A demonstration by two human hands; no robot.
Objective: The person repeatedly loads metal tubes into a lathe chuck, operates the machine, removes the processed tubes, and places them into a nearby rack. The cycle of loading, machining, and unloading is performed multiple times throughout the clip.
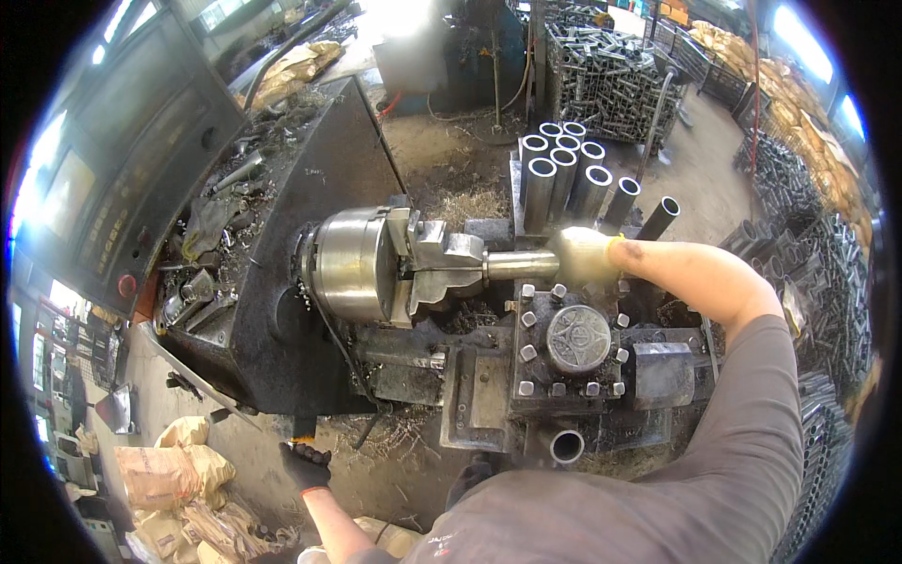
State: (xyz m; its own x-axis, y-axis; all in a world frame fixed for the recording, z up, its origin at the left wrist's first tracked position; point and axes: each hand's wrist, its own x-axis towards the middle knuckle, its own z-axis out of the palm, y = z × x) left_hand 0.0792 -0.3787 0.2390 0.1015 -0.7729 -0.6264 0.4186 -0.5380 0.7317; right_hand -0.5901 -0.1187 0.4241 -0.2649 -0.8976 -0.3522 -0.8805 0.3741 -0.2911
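The right hand, in a pale glove, is pressing its fingers together around the right end of a steel tube. This tube is lying level beyond the far edge of the tool post, and its left end is meeting the jaws of the chuck. Whether the jaws are gripping it firmly, I cannot tell. If they are holding it loosely or off centre, the tube could be tilting or dropping when the hand lets go. If the chuck is turning while the glove is around the tube, the cloth could be catching; the picture is not showing whether it turns.

The left hand, in a black glove, is curling its fingers near the lower edge of the headstock, just beside an orange piece. I cannot tell if it is touching this piece; an accidental push there, if it is a control, could be starting something too early. The right sleeve is passing near the tool post's right side, where the square bolts could be snagging it.
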